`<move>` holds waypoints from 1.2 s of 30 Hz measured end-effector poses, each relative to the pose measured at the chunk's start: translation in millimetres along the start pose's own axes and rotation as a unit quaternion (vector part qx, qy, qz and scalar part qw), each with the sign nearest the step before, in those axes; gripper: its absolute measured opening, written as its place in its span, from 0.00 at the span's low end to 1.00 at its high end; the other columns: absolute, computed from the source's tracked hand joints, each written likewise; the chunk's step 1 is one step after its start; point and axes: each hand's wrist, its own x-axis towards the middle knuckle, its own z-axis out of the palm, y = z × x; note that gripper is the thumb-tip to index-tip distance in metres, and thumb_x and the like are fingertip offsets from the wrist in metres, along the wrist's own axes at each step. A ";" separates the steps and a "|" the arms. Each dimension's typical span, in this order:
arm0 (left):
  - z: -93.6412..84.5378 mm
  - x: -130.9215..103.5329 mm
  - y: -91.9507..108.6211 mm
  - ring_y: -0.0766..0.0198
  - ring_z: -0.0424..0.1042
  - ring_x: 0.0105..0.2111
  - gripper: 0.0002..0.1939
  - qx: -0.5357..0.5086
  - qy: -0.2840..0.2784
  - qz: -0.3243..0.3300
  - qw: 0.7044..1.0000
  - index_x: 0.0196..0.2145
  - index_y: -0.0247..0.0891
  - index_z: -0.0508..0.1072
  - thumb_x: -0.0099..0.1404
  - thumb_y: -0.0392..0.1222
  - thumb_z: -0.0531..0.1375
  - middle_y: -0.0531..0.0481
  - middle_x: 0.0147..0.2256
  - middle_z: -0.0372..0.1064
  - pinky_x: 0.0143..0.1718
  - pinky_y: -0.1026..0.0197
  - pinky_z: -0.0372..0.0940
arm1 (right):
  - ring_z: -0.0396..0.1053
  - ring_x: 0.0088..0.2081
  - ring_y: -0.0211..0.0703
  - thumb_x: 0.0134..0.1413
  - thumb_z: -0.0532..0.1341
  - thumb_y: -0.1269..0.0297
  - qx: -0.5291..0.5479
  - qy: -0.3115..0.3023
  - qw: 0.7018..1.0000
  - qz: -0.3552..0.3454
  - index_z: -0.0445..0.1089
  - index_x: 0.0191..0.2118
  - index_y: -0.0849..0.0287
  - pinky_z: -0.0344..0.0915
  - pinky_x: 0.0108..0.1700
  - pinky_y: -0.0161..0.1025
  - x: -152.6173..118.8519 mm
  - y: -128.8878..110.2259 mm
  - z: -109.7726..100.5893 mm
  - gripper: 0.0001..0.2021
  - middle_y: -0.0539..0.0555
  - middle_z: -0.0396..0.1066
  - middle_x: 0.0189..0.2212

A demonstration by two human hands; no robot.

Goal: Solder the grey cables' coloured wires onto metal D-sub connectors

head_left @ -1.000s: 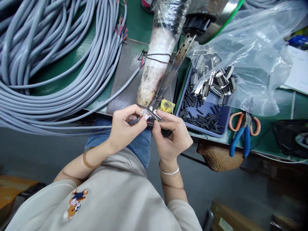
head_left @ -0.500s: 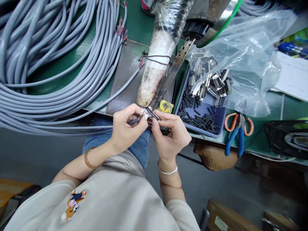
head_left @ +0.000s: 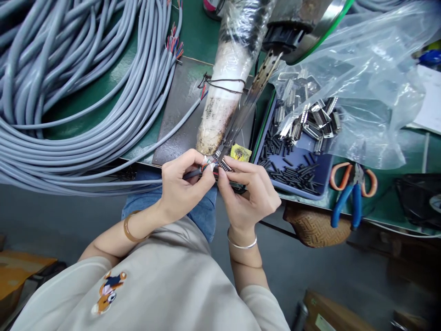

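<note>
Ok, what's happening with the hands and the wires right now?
Left hand: pinching wire ends. Right hand: fingers on small connector. Soldering iron tip: right above the work, close to fingers.

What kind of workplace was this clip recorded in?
Probably an electronics or cable-assembly workshop. A green bench carries thick loops of grey multi-core cable, a blue tray with multi-pin metal connectors, and pliers beside it.
</note>
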 end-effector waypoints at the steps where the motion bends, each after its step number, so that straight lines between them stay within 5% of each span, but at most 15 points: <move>1: -0.1 0.4 0.7 0.76 0.57 0.17 0.09 0.000 0.000 0.007 1.000 0.26 0.38 0.70 0.61 0.34 0.66 0.60 0.20 0.62 0.18 0.71 0.52 | 0.82 0.41 0.41 0.58 0.71 0.74 -0.006 0.001 1.000 -0.007 0.72 0.36 0.53 0.80 0.43 0.38 -0.1 -0.5 -0.3 0.10 0.50 0.83 0.43; 11: -1.1 -4.4 -1.0 0.74 0.59 0.18 0.07 0.009 -0.022 -0.029 0.999 0.26 0.38 0.71 0.61 0.34 0.64 0.58 0.20 0.64 0.19 0.70 0.55 | 0.83 0.39 0.39 0.60 0.70 0.73 -0.072 -0.011 0.992 -0.103 0.70 0.37 0.54 0.77 0.40 0.32 -9.0 4.9 -3.6 0.08 0.53 0.84 0.42; 19: -12.8 -3.7 -1.0 0.74 0.63 0.19 0.07 -0.098 -0.075 -0.110 0.986 0.28 0.35 0.74 0.59 0.37 0.68 0.53 0.24 0.71 0.20 0.70 0.60 | 0.83 0.44 0.42 0.63 0.66 0.72 0.071 -0.052 0.994 0.072 0.72 0.39 0.54 0.79 0.41 0.37 -14.1 -1.9 -9.5 0.06 0.51 0.83 0.43; 22: -14.0 -6.4 -1.2 0.74 0.61 0.18 0.07 -0.103 -0.070 -0.129 0.984 0.28 0.36 0.74 0.59 0.37 0.68 0.55 0.22 0.67 0.18 0.70 0.58 | 0.82 0.35 0.41 0.65 0.65 0.71 0.097 0.016 0.991 0.093 0.74 0.42 0.54 0.78 0.33 0.37 -15.7 -3.4 -11.6 0.04 0.51 0.83 0.40; 25: -13.3 -8.9 -2.1 0.73 0.63 0.20 0.07 -0.092 -0.056 -0.121 0.987 0.26 0.36 0.73 0.58 0.36 0.68 0.54 0.22 0.67 0.20 0.70 0.58 | 0.67 0.16 0.33 0.66 0.65 0.65 0.111 0.181 0.976 0.040 0.77 0.46 0.55 0.65 0.19 0.34 -13.7 -3.9 -16.6 0.05 0.43 0.72 0.24; 27: -12.7 -9.7 -2.6 0.72 0.65 0.22 0.07 -0.086 -0.049 -0.110 0.989 0.26 0.36 0.73 0.58 0.36 0.68 0.53 0.23 0.68 0.21 0.69 0.59 | 0.62 0.14 0.31 0.65 0.65 0.65 0.113 0.227 0.967 0.024 0.76 0.52 0.54 0.58 0.15 0.32 -12.5 -5.4 -20.5 0.11 0.40 0.66 0.20; 29: -12.2 -9.9 -2.8 0.71 0.66 0.22 0.07 -0.079 -0.043 -0.097 0.991 0.25 0.36 0.73 0.59 0.36 0.67 0.53 0.24 0.69 0.22 0.69 0.59 | 0.70 0.18 0.34 0.65 0.65 0.70 0.092 0.196 0.975 0.051 0.73 0.56 0.52 0.64 0.17 0.32 -13.3 -8.0 -23.5 0.15 0.42 0.73 0.25; 32: -11.2 -9.1 -2.4 0.72 0.66 0.22 0.06 -0.065 -0.038 -0.076 0.994 0.26 0.36 0.73 0.59 0.35 0.65 0.53 0.24 0.69 0.22 0.70 0.59 | 0.83 0.33 0.40 0.62 0.66 0.77 0.030 0.089 0.994 0.064 0.74 0.51 0.53 0.80 0.34 0.36 -17.5 -11.7 -24.4 0.15 0.47 0.83 0.37; 36: -8.7 -6.3 -2.0 0.73 0.64 0.20 0.06 -0.046 -0.041 -0.044 0.997 0.27 0.36 0.72 0.60 0.34 0.65 0.55 0.23 0.68 0.20 0.71 0.58 | 0.83 0.42 0.42 0.59 0.69 0.75 -0.022 -0.034 0.999 0.014 0.73 0.42 0.54 0.80 0.43 0.37 -19.6 -10.6 -18.5 0.10 0.51 0.84 0.43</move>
